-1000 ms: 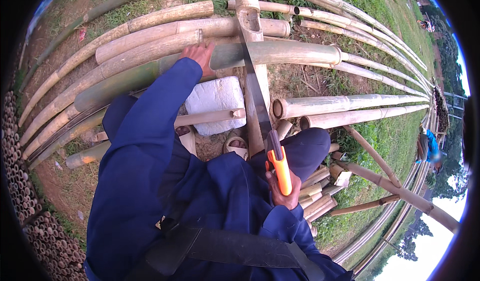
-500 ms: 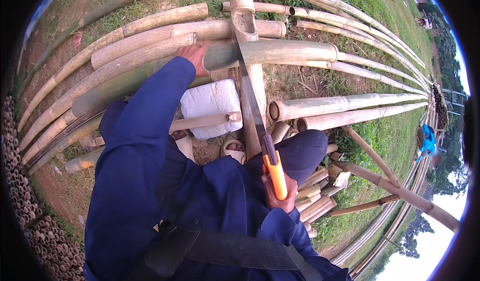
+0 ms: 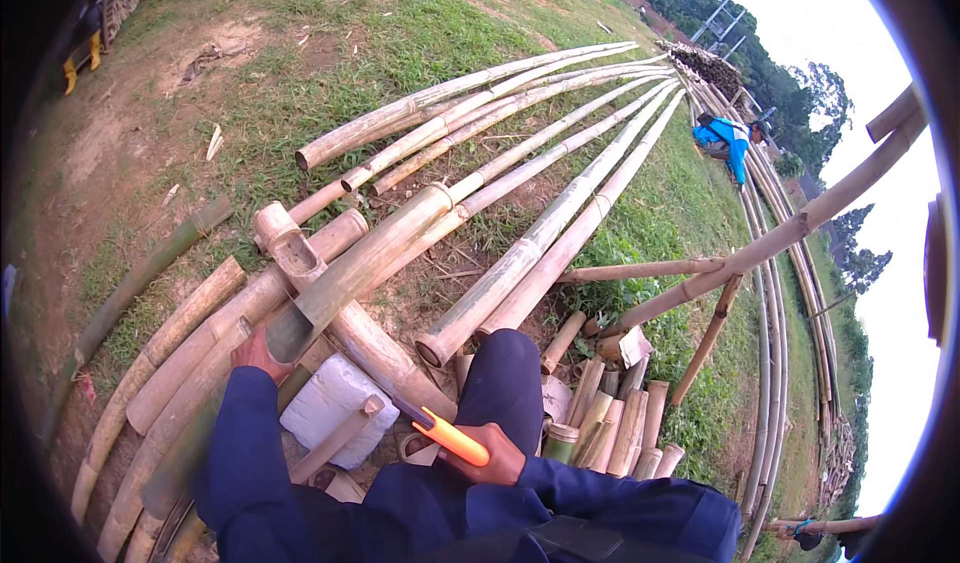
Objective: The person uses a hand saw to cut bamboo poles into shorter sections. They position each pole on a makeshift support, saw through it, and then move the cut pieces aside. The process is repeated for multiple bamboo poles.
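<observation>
My right hand (image 3: 497,453) is closed round the orange handle (image 3: 455,439) of a handsaw, low in front of my right knee. The dark base of the blade (image 3: 409,409) points up and left; the rest is hard to make out. My left hand (image 3: 262,356) grips a thick bamboo pole (image 3: 375,248), greenish near the hand and tan beyond. That pole lies across a notched bamboo post (image 3: 375,353), close to the post's cut-out. Below it, a whitish block (image 3: 335,408) sits on the ground by my feet, with a split bamboo piece (image 3: 340,438) over it.
Long bamboo poles (image 3: 540,253) stretch away to the far right. Several short cut pieces (image 3: 605,428) lie beside my right knee. A slanted bamboo rail (image 3: 770,233) stands at the right. A person in blue (image 3: 725,145) bends farther off; yellow boots (image 3: 82,61) show at far left.
My view has swung to the right, so the poles appear more slanted. The saw handle now lies flatter, and its blade no longer shows plainly across the pole. Both hands keep their grips.
</observation>
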{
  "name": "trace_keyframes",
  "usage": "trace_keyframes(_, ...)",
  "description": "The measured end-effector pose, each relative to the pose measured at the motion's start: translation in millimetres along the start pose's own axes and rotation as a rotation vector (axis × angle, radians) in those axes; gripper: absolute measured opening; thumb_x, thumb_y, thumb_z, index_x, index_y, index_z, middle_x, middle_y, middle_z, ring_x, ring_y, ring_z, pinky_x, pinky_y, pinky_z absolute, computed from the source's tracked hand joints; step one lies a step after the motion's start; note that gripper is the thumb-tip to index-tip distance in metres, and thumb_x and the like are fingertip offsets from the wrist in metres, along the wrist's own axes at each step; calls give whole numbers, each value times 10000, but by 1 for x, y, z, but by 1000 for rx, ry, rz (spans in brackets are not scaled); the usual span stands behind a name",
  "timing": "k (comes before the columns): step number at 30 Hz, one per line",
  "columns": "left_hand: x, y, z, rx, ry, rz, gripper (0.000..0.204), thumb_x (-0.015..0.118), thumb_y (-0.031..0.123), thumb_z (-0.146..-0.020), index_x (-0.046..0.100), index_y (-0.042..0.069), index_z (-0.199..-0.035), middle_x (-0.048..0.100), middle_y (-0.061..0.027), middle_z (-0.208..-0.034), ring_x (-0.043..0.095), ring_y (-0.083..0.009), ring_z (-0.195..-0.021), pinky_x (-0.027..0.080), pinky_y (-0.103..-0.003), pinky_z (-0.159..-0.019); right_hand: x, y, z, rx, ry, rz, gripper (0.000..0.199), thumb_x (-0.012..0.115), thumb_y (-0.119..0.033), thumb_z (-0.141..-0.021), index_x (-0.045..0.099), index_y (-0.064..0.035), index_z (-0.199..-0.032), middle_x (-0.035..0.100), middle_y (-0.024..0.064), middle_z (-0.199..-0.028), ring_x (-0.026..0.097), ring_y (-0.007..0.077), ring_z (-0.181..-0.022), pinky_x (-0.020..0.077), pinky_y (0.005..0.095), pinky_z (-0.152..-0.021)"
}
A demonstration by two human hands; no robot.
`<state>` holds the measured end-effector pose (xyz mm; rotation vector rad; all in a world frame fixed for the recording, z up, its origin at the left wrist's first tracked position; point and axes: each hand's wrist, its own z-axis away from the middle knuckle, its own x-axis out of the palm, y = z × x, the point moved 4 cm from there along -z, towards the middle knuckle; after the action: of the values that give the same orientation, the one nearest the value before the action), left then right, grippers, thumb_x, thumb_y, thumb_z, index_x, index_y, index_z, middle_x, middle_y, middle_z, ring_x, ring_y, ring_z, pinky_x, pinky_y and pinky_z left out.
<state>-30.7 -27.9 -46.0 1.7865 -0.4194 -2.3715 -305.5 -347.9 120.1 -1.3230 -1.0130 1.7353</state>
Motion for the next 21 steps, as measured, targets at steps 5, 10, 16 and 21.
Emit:
trace_keyframes(5, -11, 22, 2, -7, -43, 19, 946, 908, 449, -574, 541, 83, -1365, 702, -195, -1241, 669, -378, -1166, 497, -477, -1052, 40, 22, -135, -82, 67, 9, 252, 735, -201, -915, 656, 23, -999, 655, 227, -772, 653, 393, -695, 512, 438, -673)
trace_keyframes(10, -12, 7, 1, 1, -67, -3, 925, 909, 469, -581, 548, 75, -1335, 701, -199, -1243, 671, -382, -1158, 490, -486, -1046, 30, 33, -36, -12, 54, -47, 332, 758, -212, -945, 681, -14, -1201, 696, 139, -843, 673, 202, -785, 535, 350, -753)
trace_keyframes(16, -7, 10, 2, -23, -32, -10, 980, 915, 487, -582, 524, 43, -1362, 682, -212, -1275, 658, -387, -1180, 483, -490, -1050, 12, 17, -34, 31, 53, -87, 259, 745, -206, -946, 723, -22, -1128, 719, 132, -834, 691, 183, -739, 545, 349, -724)
trace_keyframes(21, -4, 7, 3, 27, 18, -1, 1040, 918, 483, -569, 502, 44, -1415, 685, -213, -1267, 659, -388, -1177, 489, -489, -1047, 54, 39, -131, -67, 64, 0, 254, 736, -207, -927, 665, 16, -1026, 679, 214, -809, 654, 291, -678, 516, 412, -671)
